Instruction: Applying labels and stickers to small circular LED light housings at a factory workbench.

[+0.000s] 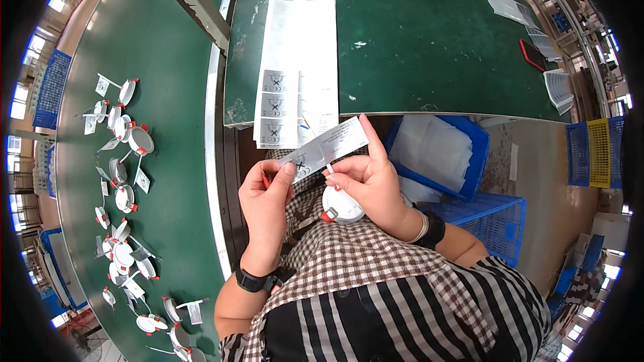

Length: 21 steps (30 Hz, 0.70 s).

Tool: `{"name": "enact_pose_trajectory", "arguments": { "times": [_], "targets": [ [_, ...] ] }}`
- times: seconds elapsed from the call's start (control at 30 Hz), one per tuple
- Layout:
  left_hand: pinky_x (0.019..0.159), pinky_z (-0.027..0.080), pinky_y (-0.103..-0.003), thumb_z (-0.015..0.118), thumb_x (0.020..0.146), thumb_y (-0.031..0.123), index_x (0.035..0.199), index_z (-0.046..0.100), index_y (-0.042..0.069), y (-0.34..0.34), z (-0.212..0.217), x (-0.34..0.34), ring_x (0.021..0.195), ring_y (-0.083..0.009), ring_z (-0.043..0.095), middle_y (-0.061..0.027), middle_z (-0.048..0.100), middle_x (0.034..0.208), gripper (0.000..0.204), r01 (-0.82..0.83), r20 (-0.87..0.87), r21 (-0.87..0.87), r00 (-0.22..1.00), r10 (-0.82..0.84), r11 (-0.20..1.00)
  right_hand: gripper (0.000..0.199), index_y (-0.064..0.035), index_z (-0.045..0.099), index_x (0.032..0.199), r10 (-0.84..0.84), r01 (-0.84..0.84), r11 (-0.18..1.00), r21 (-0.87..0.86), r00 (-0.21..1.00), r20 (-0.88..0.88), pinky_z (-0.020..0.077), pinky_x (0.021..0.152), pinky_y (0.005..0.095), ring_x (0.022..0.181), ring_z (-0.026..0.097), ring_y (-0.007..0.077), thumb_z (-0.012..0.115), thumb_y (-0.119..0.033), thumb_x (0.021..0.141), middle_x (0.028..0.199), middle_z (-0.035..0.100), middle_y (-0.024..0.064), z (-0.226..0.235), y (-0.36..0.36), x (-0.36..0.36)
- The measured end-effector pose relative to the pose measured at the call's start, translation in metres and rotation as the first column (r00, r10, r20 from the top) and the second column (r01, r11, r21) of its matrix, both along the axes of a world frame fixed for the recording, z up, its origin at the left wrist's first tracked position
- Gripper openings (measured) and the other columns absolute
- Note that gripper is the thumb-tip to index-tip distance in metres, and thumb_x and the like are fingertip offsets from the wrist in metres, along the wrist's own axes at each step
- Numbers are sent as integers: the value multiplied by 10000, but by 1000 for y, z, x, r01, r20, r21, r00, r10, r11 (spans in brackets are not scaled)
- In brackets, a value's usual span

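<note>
Between my hands a pale printed label strip [335, 142] slants up to the right over my lap. My left hand [265, 191] is closed, pinching the strip's lower left end between thumb and fingers. My right hand [376, 184] pinches the short white cable of a round white downlight [344, 205], and its raised index finger touches the strip's right end. The downlight hangs below that hand, with red-tipped spring clips at its rim. Coloured wire ends show just above the strip. Behind it, a sheet of labels [278, 104] lies on white paper [302, 33] at the bench edge.
Left of me, a green conveyor belt [174, 228] carries several downlights with tags [123, 255]. The green bench [429, 40] ahead holds a red-edged phone [532, 55] and papers. Below its right side stand a blue bin [477, 154] of white sheets and a blue crate [500, 224].
</note>
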State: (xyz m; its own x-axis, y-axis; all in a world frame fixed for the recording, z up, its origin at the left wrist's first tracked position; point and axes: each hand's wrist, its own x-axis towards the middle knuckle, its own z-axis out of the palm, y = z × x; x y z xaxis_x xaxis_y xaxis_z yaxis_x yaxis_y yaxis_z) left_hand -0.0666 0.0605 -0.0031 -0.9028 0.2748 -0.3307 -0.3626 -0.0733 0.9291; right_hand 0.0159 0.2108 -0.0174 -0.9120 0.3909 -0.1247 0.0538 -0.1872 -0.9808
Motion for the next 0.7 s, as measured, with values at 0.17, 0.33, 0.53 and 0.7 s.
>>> {"name": "enact_pose_trajectory", "arguments": {
  "times": [0.17, 0.33, 0.53, 0.7],
  "targets": [
    [470, 337, -182, 687, 835, 130, 853, 606, 26, 3, -5, 1, 526, -34, 454, 32, 526, 628, 134, 14, -32, -46, 999, -15, 999, 905, -22, 21, 1453, -41, 44, 992, 115, 999, -24, 519, 701, 253, 743, 654, 135, 660, -6, 813, 839, 677, 113, -2, 1, 1],
    [482, 346, -182, 690, 833, 134, 883, 624, 14, 5, -7, 1, 540, -30, 444, 36, 534, 650, 146, 21, -56, -90, 998, -26, 996, 834, -4, 134, 1440, -46, 100, 909, 406, 989, -140, 512, 694, 265, 710, 659, 153, 666, -7, 798, 808, 675, 90, -3, 5, 0],
    [569, 382, -179, 686, 828, 87, 948, 636, -10, 9, -6, 4, 623, -30, 441, 33, 552, 709, 162, 34, -156, -141, 986, -56, 989, 430, 8, 513, 1214, -15, 28, 979, 203, 997, -69, 502, 680, 235, 733, 616, 88, 656, 7, 808, 808, 642, 41, -8, 7, 1],
    [597, 400, -187, 671, 817, 23, 1066, 634, 14, 11, 3, 2, 653, -34, 446, 27, 559, 744, 252, 66, -326, -201, 936, -131, 977, 332, 16, 566, 1147, 23, -22, 1000, 7, 999, -45, 480, 650, 203, 726, 573, 65, 657, -40, 833, 825, 619, 25, 0, 8, -1]
  ]
}}
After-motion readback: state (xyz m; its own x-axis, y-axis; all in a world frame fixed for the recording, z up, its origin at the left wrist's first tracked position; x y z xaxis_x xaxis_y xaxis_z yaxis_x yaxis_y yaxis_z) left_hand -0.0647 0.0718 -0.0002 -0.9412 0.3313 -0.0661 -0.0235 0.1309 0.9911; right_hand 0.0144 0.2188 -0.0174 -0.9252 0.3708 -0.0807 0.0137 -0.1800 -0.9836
